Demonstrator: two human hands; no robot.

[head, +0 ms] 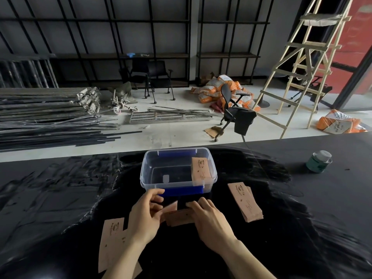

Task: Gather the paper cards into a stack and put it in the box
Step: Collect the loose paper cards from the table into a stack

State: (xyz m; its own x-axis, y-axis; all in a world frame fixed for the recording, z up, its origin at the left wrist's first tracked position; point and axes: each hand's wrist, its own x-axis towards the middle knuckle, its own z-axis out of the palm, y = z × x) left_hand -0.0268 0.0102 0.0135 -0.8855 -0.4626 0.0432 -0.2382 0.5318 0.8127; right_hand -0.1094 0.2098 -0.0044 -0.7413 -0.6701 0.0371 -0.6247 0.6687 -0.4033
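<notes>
Loosely pinched between left hand [146, 214] and right hand [209, 218], the stack [179, 217] could fan apart when lifted.

Print on the paper cards [244, 201] is too small to read.

Both my forearms reach forward from the bottom edge and angle in toward each other. My left hand [146, 215] stands on its edge, palm turned inward, fingers curled, thumb up top. My right hand [209, 217] lies palm down, knuckles raised, fingers [196, 205] bent and pressing downward. The two hands nearly meet; I cannot quite tell whether their fingertips touch.
</notes>
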